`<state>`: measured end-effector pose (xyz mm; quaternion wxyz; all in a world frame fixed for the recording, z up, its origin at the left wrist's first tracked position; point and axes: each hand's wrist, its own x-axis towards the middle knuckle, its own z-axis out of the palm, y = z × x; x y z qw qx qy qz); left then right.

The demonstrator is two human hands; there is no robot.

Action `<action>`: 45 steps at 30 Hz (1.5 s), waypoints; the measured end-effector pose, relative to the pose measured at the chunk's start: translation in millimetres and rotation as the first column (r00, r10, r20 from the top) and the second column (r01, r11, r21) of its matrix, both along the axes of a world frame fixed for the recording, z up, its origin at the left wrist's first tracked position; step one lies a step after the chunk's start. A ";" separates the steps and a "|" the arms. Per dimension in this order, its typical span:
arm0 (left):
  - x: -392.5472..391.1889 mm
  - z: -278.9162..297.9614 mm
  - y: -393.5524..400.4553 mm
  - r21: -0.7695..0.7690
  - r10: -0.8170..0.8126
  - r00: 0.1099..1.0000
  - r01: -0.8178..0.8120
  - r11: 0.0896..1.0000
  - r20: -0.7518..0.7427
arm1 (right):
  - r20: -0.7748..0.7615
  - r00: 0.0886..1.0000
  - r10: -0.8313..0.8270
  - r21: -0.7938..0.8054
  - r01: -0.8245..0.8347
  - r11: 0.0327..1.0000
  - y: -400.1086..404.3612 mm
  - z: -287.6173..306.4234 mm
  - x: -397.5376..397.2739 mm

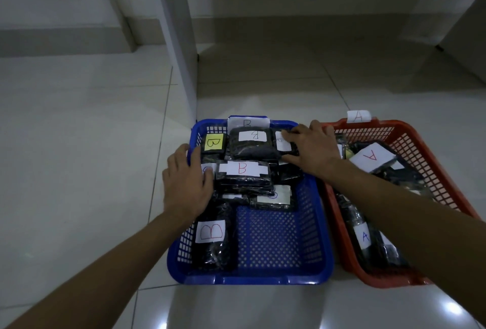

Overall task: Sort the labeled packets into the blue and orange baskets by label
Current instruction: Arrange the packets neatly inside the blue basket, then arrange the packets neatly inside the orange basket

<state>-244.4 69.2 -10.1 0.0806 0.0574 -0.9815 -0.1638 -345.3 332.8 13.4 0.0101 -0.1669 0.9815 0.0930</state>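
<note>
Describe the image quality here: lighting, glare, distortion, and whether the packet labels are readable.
Head view: dim, cool light; bright glare patches on the glossy floor tiles at the near edge; wide-angle bending curves the blue basket and orange basket rims. The red B label reads clearly; the label under the right hand is half hidden; the left hand looks sharp.

A pale, glossy tiled floor [86, 123] carries everything, its grout lines running away from the viewer and bright reflections showing at the near edge. Two mesh baskets stand directly on it, side by side and almost touching. The blue basket [252, 277] sits near the centre; the orange basket [410, 144] is to its right, angled slightly. Just beyond the blue basket's far left corner a white furniture leg [178, 47] comes down to the tiles. A low step runs along the far left.
</note>
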 end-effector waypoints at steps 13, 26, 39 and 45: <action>-64.7 36.5 110.4 -0.098 -0.492 0.870 0.486 0.868 -0.040 | 0.073 0.997 0.024 -0.338 0.003 0.941 47.3 4.1 27.2; -50.8 22.6 57.5 -0.159 -0.349 0.937 0.348 0.924 0.023 | 0.008 1.000 -0.016 -0.395 0.018 0.918 8.7 -9.9 2.8; -22.0 36.5 106.4 -0.176 -0.664 0.748 0.654 0.736 0.004 | -0.066 0.982 -0.176 -0.546 0.112 0.831 58.9 27.8 9.7; -33.6 42.7 189.9 -0.203 -0.771 0.636 0.752 0.627 -0.023 | -0.069 0.989 -0.129 -0.476 0.081 0.876 133.7 42.5 5.1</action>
